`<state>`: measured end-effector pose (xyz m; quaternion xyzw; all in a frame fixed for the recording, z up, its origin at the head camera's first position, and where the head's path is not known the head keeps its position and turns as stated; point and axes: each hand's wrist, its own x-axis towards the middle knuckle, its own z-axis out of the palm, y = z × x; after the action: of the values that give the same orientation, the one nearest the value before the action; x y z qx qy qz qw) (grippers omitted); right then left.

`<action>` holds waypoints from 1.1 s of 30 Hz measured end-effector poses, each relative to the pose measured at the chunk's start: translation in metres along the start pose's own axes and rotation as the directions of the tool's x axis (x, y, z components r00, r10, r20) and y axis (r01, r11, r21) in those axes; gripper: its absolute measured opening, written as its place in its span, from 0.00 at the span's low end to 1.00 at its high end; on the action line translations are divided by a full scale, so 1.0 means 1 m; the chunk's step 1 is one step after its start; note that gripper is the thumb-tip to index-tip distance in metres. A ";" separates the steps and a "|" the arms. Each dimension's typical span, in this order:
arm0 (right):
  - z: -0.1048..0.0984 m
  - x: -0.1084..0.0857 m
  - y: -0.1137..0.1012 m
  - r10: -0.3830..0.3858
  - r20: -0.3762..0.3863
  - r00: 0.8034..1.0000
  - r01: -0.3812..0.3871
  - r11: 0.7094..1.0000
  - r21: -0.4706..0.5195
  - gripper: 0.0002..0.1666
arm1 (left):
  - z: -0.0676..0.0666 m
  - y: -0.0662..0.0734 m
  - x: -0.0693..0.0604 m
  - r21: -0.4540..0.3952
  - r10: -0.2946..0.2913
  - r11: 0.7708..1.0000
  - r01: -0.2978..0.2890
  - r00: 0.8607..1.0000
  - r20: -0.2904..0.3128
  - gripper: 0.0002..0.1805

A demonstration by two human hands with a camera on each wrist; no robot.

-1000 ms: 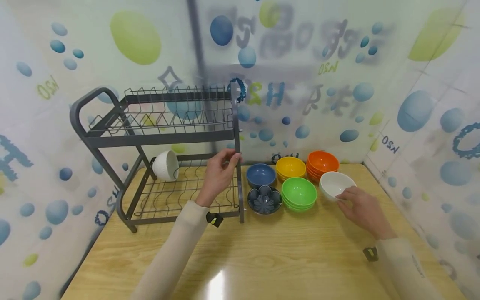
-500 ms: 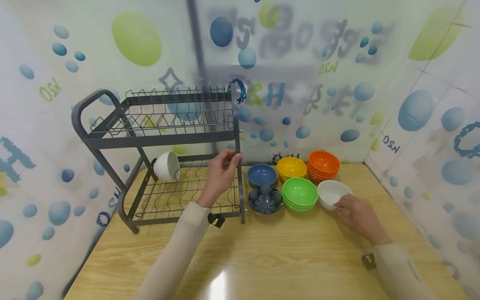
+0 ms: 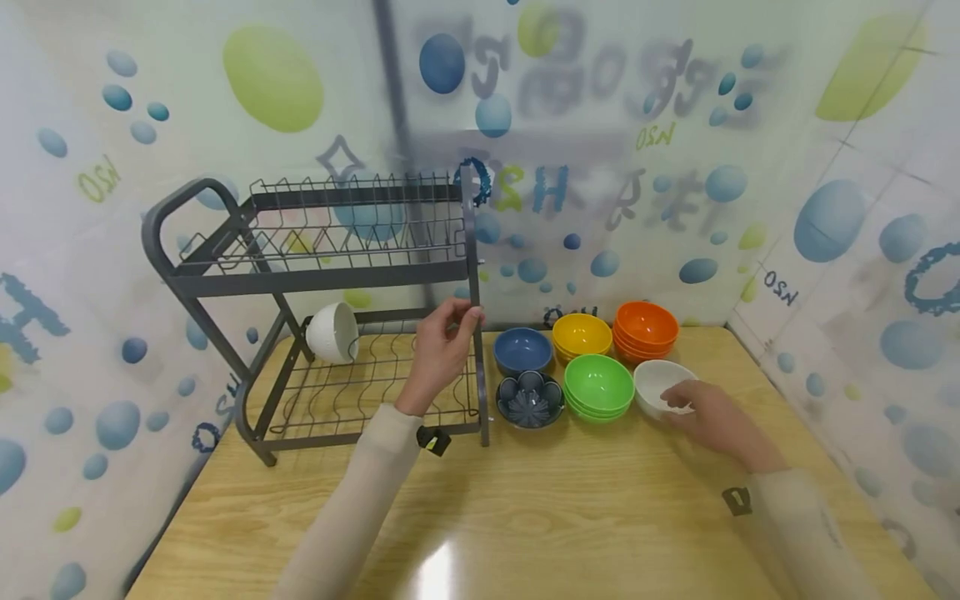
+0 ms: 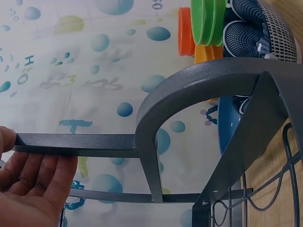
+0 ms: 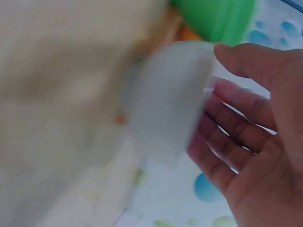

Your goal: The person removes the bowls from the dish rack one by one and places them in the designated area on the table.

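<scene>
My left hand (image 3: 444, 354) holds the right upright of a dark grey two-tier dish rack (image 3: 330, 280); in the left wrist view, thumb and fingers (image 4: 40, 170) lie on either side of the bar. A white bowl (image 3: 649, 385) stands upright on the table, right of a stack of green bowls (image 3: 598, 385). Over its near right rim is my right hand (image 3: 712, 421), fingers loosely extended. The right wrist view shows the white bowl (image 5: 165, 99) blurred, with the thumb and fingers at its rim; any contact is unclear. Another white bowl (image 3: 327, 333) sits tilted on the rack's lower tier.
Behind the green stack are yellow bowls (image 3: 582, 335) and, further right, stacked orange bowls (image 3: 647, 327). A blue bowl (image 3: 522, 352) and a dark petal-patterned bowl (image 3: 529, 400) stand close beside the rack. Patterned walls enclose the wooden table (image 3: 570, 517).
The white bowl has come left and down to the table beside the green stack. My right hand has since shifted and its fingers have loosened from the rim. The left hand stays on the rack.
</scene>
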<state>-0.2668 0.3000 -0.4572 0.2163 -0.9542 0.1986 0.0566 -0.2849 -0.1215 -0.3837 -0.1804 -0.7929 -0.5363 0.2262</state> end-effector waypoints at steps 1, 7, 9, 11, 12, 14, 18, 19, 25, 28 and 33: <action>-0.004 0.003 -0.004 0.005 0.008 1.000 -0.005 1.000 0.028 0.11 | 0.000 0.000 0.000 -0.004 0.002 1.000 -0.002 1.000 -0.003 0.15; -0.016 0.021 -0.026 -0.054 0.020 0.998 0.053 0.998 0.038 0.15 | 0.005 0.001 -0.001 -0.033 -0.003 0.999 0.003 1.000 -0.004 0.14; -0.018 0.027 -0.033 -0.073 0.018 0.997 0.073 0.997 0.025 0.16 | 0.007 0.000 -0.001 -0.037 -0.001 0.999 0.001 1.000 -0.002 0.14; -0.019 0.033 -0.039 -0.092 0.009 0.996 0.092 0.996 0.020 0.17 | 0.008 0.000 -0.001 -0.040 0.001 0.999 -0.002 1.000 -0.002 0.15; -0.019 0.036 -0.043 -0.097 0.004 0.995 0.097 0.995 0.022 0.17 | 0.009 0.000 -0.001 -0.040 0.003 0.999 -0.003 1.000 -0.002 0.15; -0.019 0.042 -0.049 -0.111 -0.003 0.994 0.111 0.993 0.029 0.19 | 0.009 0.000 0.000 -0.043 0.003 0.999 -0.004 1.000 -0.003 0.15; -0.019 0.054 -0.063 -0.129 -0.001 0.992 0.129 0.991 0.045 0.23 | 0.008 0.000 0.000 -0.043 0.005 0.999 -0.005 1.000 0.004 0.15; -0.019 0.057 -0.067 -0.131 0.001 0.991 0.131 0.990 0.051 0.24 | 0.008 0.000 0.000 -0.045 0.006 0.999 -0.006 1.000 0.008 0.15; -0.024 0.078 -0.098 -0.137 0.020 0.990 0.134 0.984 0.116 0.28 | -0.001 -0.001 0.003 -0.050 0.019 0.999 -0.017 0.999 0.046 0.14; -0.027 0.090 -0.115 -0.174 0.009 0.985 0.171 0.973 0.156 0.29 | -0.010 -0.002 0.005 -0.003 0.032 0.999 -0.032 0.997 0.076 0.14; -0.032 0.108 -0.140 -0.232 -0.017 0.973 0.230 0.949 0.214 0.31 | -0.028 -0.005 0.010 0.120 0.070 0.989 -0.085 0.989 0.127 0.15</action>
<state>-0.3029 0.1550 -0.3578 0.3323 -0.8956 0.2913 0.0517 -0.2911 -0.1490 -0.3733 -0.2291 -0.8297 -0.4642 0.2087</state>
